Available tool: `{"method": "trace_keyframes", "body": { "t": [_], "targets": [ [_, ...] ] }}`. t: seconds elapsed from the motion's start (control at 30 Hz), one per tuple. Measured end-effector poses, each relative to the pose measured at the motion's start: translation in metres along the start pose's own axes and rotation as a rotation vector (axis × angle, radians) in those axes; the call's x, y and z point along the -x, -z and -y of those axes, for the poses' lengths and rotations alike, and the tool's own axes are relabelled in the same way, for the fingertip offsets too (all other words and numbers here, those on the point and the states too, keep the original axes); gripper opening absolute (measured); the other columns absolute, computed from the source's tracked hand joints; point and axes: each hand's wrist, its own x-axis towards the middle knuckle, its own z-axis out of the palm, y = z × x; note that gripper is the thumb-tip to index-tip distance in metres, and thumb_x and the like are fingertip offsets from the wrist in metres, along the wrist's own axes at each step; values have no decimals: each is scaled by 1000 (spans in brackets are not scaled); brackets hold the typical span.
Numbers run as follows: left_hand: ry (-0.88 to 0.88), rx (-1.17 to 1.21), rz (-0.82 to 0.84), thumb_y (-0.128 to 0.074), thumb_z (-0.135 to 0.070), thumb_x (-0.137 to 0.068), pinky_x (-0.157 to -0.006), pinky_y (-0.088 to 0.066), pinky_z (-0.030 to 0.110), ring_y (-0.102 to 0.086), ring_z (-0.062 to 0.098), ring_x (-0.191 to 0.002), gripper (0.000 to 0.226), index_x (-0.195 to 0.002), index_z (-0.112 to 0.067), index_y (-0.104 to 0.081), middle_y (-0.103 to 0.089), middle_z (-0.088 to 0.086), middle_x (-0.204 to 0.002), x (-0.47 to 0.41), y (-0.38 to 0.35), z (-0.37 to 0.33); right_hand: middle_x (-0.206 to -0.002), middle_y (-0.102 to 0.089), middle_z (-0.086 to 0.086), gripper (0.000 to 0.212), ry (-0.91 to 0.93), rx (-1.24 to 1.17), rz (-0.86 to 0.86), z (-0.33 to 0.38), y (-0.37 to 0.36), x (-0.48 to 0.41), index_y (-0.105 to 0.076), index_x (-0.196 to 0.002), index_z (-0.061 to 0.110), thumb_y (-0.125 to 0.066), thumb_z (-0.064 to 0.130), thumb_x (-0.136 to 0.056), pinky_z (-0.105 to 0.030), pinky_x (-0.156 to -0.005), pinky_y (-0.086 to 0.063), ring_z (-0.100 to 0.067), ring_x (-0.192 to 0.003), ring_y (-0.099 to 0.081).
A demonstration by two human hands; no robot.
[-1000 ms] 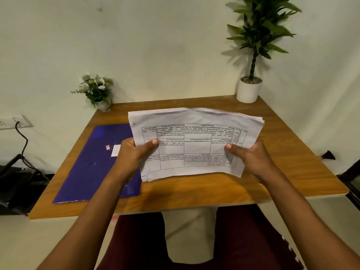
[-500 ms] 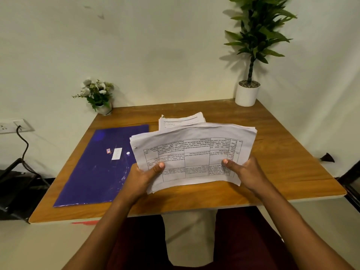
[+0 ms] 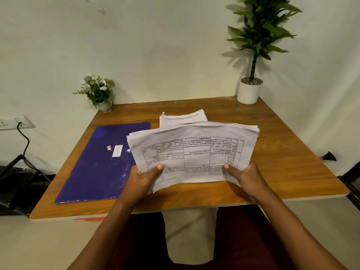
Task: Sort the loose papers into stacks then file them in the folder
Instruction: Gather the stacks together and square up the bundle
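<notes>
I hold a thick stack of printed white papers (image 3: 194, 151) above the middle of the wooden table (image 3: 282, 168), its top sheet showing a table of text upside down. My left hand (image 3: 143, 179) grips the stack's near left corner, thumb on top. My right hand (image 3: 246, 177) grips the near right corner the same way. A second pile of papers (image 3: 182, 117) lies on the table behind the held stack, mostly hidden by it. A blue folder (image 3: 97, 164) lies shut on the left of the table, with a small white label.
A small flower pot (image 3: 99, 92) stands at the table's back left corner and a tall plant in a white pot (image 3: 249, 92) at the back right. A wall socket with a black cable (image 3: 13, 122) is at the left. My legs show below the front edge.
The held stack has come down and toward me, which uncovered the second pile behind it. Both hands keep their grip on the near corners.
</notes>
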Motion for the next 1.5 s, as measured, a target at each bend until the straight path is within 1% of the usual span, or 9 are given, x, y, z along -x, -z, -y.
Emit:
{"method": "trace_keyframes", "body": {
  "t": [0.1, 0.2, 0.33, 0.57, 0.83, 1.03, 1.27, 1.33, 1.5],
  "targets": [
    [43, -54, -25, -68, -35, -95, -86, -61, 30, -71, 13, -110, 23, -118, -36, -68, -75, -12, -117, 3, -2, 7, -110, -73, 27, 29, -51, 25, 17, -9, -2, 3, -65, -112, 41, -76, 30, -87, -22, -88, -54, 2, -107, -68],
    [101, -7, -138, -69, -39, -91, -79, -62, 31, -74, 16, -102, 24, -114, -34, -68, -76, -9, -113, 3, -8, 3, -105, -75, 26, 30, -71, -42, -39, -4, -5, 1, -68, -107, 37, -79, 34, -79, -17, -76, -58, 2, -102, -70],
    [153, 226, -258, -68, -36, -91, -57, -61, 28, -77, 16, -86, 34, -122, -24, -64, -79, -7, -105, 8, -31, -9, -124, -73, -8, 41, -88, -606, -72, -1, -23, -1, -64, -126, 17, -70, 16, -86, -44, -90, -61, -29, -115, -69],
    [275, 626, -205, -68, -24, -89, -93, -59, 51, -70, 28, -115, 55, -141, -26, -49, -72, 6, -127, 17, -93, -20, -134, -68, -9, 50, -5, -780, -29, 23, -83, -6, -59, -138, 21, -72, 6, -91, -45, -94, -58, -28, -122, -66],
    [219, 517, -162, -77, -17, -86, -77, -63, 45, -72, 35, -108, 45, -128, -10, -64, -72, 17, -123, -11, -30, -31, -129, -71, -5, 49, 90, -548, -97, 45, -52, -16, -60, -135, 16, -69, 2, -89, -36, -91, -59, -22, -118, -68],
    [66, 108, 158, -88, -29, -77, -79, -63, 38, -74, 30, -105, 51, -125, -30, -70, -76, 10, -116, -50, 6, -65, -105, -75, 25, 26, 149, -214, -81, 67, -33, -21, -71, -103, 32, -74, 9, -91, -9, -77, -53, 5, -102, -69],
    [-9, -30, 103, -74, -52, -89, -81, -63, 34, -76, 23, -99, 33, -112, -28, -76, -78, 2, -108, -54, -14, -75, -104, -73, 31, 30, 210, -10, 1, 84, -30, -23, -76, -93, 51, -76, 21, -91, -19, -86, -51, 7, -103, -68],
    [-26, -12, 75, -71, -48, -93, -83, -63, 36, -75, 22, -102, 35, -117, -22, -74, -78, 2, -110, -49, -19, -66, -103, -72, 33, 39, 236, 11, 7, 81, -29, -21, -72, -93, 63, -76, 24, -91, -14, -81, -53, 8, -102, -68],
    [43, -87, 6, -72, -43, -91, -99, -56, 43, -68, 15, -117, 69, -148, -14, -48, -70, -3, -129, -25, -35, -28, -93, -69, 39, 18, 110, 73, 6, 42, -33, -15, -69, -96, 46, -75, 30, -91, -16, -78, -53, 7, -102, -67]
  ]
}}
